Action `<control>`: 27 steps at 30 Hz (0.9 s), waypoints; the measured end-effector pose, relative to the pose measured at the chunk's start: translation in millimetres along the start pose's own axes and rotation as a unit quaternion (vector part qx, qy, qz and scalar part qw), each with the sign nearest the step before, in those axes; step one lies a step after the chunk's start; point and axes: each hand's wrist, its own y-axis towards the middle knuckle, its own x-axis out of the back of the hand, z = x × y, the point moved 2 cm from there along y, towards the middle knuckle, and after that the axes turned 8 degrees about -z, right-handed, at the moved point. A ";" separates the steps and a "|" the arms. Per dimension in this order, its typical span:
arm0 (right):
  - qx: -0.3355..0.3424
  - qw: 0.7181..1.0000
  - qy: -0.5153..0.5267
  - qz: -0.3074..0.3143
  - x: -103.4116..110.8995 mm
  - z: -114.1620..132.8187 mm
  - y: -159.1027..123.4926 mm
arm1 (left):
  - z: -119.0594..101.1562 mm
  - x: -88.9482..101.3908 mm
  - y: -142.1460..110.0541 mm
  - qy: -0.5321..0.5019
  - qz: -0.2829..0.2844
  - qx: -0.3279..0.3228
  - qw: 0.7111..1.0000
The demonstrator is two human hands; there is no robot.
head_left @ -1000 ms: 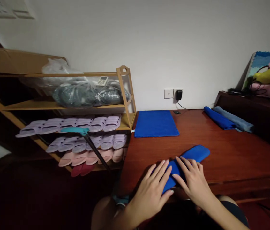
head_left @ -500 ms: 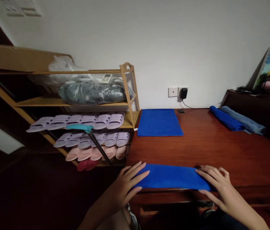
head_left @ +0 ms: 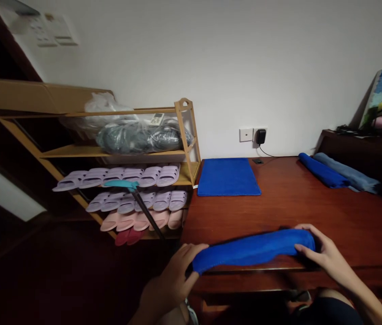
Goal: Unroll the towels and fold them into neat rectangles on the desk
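A blue cloth (head_left: 248, 249), folded into a long narrow strip, spans the space between my hands at the table's front edge. My left hand (head_left: 180, 273) grips its left end, thumb below and fingers on top. At the other end, my right hand (head_left: 323, 253) holds the cloth with the thumb in front and the fingers behind. The strip is slightly bent, with its right end higher than its left. Farther back on the table (head_left: 279, 212), a second blue cloth (head_left: 229, 177) lies flat in a square.
A rolled blue cloth (head_left: 324, 170) and a grey-blue one (head_left: 350, 174) lie at the back right. On the left stands a wooden rack (head_left: 191, 155) of slippers (head_left: 167, 176), with a teal-headed pole (head_left: 145, 207) before it. A black adapter (head_left: 261, 136) is plugged into the wall.
Earlier the strip lay flat on the table under my fingers. Now both hands have closed on its ends, and the right end is raised. The view has shifted slightly.
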 end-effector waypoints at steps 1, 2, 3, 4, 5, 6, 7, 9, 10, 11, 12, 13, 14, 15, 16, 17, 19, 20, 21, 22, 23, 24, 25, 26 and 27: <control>-0.008 1.000 0.009 -0.006 -1.4 0.0 6.9 | -3.9 -0.7 1.5 -0.011 -0.006 0.033 0.999; -0.012 1.000 0.013 -0.009 -2.7 -1.3 14.4 | -9.1 -1.6 3.6 -0.023 -0.010 0.062 0.998; -0.012 1.000 0.015 -0.010 -4.1 -3.8 22.6 | -15.6 -2.9 6.4 -0.036 -0.011 0.084 0.996; -0.011 1.000 0.012 -0.009 -5.1 -7.4 31.8 | -23.0 -4.7 9.6 -0.048 -0.012 0.097 0.994; -0.008 1.000 0.006 -0.008 -6.0 -11.6 41.9 | -31.1 -7.0 13.1 -0.060 -0.013 0.098 0.993; -0.004 1.000 -0.006 -0.006 -6.6 -15.8 52.8 | -39.5 -10.0 16.6 -0.072 -0.016 0.090 0.993; 0.002 1.000 -0.022 -0.005 -6.8 -19.4 64.4 | -47.9 -13.5 19.9 -0.083 -0.021 0.075 0.993; 0.016 0.997 -0.069 -0.006 -6.9 -23.1 88.1 | -64.2 -22.2 25.5 -0.093 -0.036 0.040 0.994; 0.021 0.995 -0.099 -0.005 -7.3 -22.7 99.7 | -72.0 -27.2 27.7 -0.090 -0.048 0.024 0.995; 0.025 0.992 -0.127 -0.002 -8.0 -20.8 110.8 | -79.7 -32.7 29.6 -0.082 -0.058 0.008 0.995; 0.027 0.988 -0.152 0.000 -9.3 -17.5 121.2 | -87.4 -38.7 31.4 -0.070 -0.065 -0.006 0.995; 0.029 0.985 -0.171 0.002 -11.3 -13.1 130.8 | -95.0 -45.4 33.0 -0.057 -0.070 -0.022 0.996; 0.032 0.982 -0.184 0.004 -14.2 -7.8 139.6 | -102.4 -52.3 34.5 -0.044 -0.075 -0.037 0.996; 0.036 0.981 -0.191 0.005 -17.8 -1.9 147.7 | -109.6 -59.4 36.0 -0.032 -0.081 -0.052 0.995; 0.041 0.980 -0.193 0.004 -22.1 4.4 155.1 | -116.1 -66.4 37.4 -0.020 -0.089 -0.064 0.994; 0.047 0.980 -0.196 0.005 -27.2 11.1 161.8 | -121.8 -72.9 38.6 -0.011 -0.099 -0.073 0.992; 0.063 0.978 -0.198 0.005 -38.5 25.3 173.3 | -130.0 -82.9 40.1 0.001 -0.125 -0.078 0.989; 0.073 0.977 -0.198 0.005 -44.6 32.6 178.3 | -132.4 -85.8 40.3 0.004 -0.137 -0.076 0.988; 0.083 0.977 -0.198 0.007 -50.8 40.1 182.8 | -133.6 -87.0 40.0 0.003 -0.148 -0.071 0.986; 0.094 0.976 -0.198 0.009 -57.3 47.4 187.0 | -133.6 -86.5 39.4 -0.001 -0.159 -0.065 0.985; 0.105 0.975 -0.197 0.011 -64.1 54.5 190.9 | -132.4 -84.2 38.4 -0.006 -0.170 -0.055 0.984; 0.115 0.974 -0.196 0.015 -71.3 61.1 194.6 | -130.2 -80.7 37.1 -0.010 -0.182 -0.042 0.982; 0.123 0.973 -0.196 0.019 -79.1 67.0 198.2 | -127.1 -76.2 35.7 -0.013 -0.194 -0.029 0.981; 0.130 0.972 -0.196 0.025 -87.5 72.1 201.6 | -123.6 -71.6 34.3 -0.013 -0.204 -0.016 0.979; 0.135 0.971 -0.197 0.031 -96.7 76.3 204.8 | -119.7 -67.2 32.9 -0.010 -0.212 -0.005 0.977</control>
